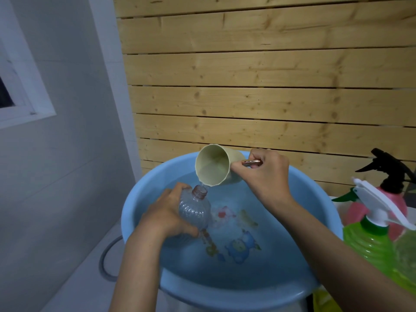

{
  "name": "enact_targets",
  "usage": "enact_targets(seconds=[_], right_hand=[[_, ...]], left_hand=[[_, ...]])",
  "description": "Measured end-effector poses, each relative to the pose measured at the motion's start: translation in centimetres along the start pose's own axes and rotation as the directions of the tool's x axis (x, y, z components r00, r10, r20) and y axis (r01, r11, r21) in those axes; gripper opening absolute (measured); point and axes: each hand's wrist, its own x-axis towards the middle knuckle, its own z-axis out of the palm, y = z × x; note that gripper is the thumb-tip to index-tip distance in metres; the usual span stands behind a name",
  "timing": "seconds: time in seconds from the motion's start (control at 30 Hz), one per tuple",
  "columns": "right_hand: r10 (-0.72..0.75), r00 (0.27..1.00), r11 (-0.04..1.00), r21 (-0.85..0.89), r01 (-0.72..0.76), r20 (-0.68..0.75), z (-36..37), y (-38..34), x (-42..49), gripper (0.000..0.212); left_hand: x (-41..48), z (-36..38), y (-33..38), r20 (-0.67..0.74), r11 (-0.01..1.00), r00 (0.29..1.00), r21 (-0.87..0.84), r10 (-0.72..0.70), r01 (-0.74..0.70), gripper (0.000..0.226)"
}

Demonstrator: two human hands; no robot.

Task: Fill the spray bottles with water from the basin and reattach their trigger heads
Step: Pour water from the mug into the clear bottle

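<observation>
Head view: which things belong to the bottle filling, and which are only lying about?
In the job: clear bottle in the left hand; cup in the right hand, pouring; blue basin; green spray bottle; pink spray bottle.
Lying about: grey hose; window; wooden wall.

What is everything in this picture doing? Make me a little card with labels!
left hand: grips the clear ribbed plastic bottle, tilted over the basin, neck open
right hand: holds the cream plastic cup by its handle, tipped toward the bottle
water: a thin stream runs from the cup's lip into the neck
basin: round light-blue plastic basin, holding water, cartoon pictures on its bottom
waiting on the right: green spray bottle with white trigger head; pink spray bottle with black trigger head
behind: wooden slat wall
</observation>
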Motion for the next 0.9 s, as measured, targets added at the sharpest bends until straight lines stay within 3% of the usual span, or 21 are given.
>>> enact_targets(seconds=[0.57, 0.9], right_hand=[[-0.057, 0.998, 0.998, 0.018, 0.058, -0.025, -0.15, -0.23, -0.06, 0.046], [-0.086, 0.995, 0.996, 0.019, 0.087, -0.043, -0.04, -0.13, -0.01, 0.041]], left_hand=[[-0.12, 0.04, 0.30, 0.001, 1.000, 1.000, -0.004, -0.022, 0.022, 0.089], [-0.20, 0.11, 0.41, 0.015, 0.999, 0.999, -0.021, -0.031, 0.031, 0.096]])
